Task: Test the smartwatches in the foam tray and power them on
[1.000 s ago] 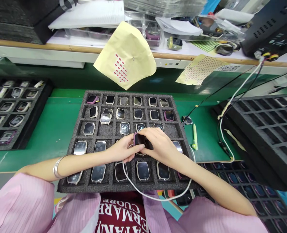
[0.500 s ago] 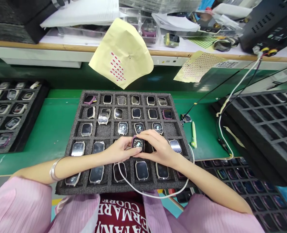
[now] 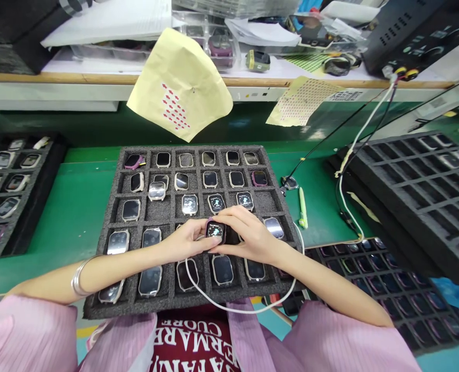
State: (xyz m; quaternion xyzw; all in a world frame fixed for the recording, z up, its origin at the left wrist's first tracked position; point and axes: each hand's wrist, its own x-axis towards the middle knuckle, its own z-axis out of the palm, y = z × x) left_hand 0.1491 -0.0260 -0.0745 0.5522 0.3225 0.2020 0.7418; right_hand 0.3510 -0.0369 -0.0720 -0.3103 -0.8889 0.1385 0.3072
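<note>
Purple-cased smartwatch (image 3: 215,231) with a lit screen, gripped between both hands over the middle of the dark foam tray (image 3: 152,306).
The left hand (image 3: 190,238) grasps the watch on the side toward the tray's left edge, thumb at the lower screen; the right hand (image 3: 251,236) curls round it from the tray's right, fingertips at its top. Neither hand is nearer: both touch it. Its long axis seems to run between the tray's near and far edges, screen up. A white cable (image 3: 248,312) loops from below the left hand past the tray's near edge.
</note>
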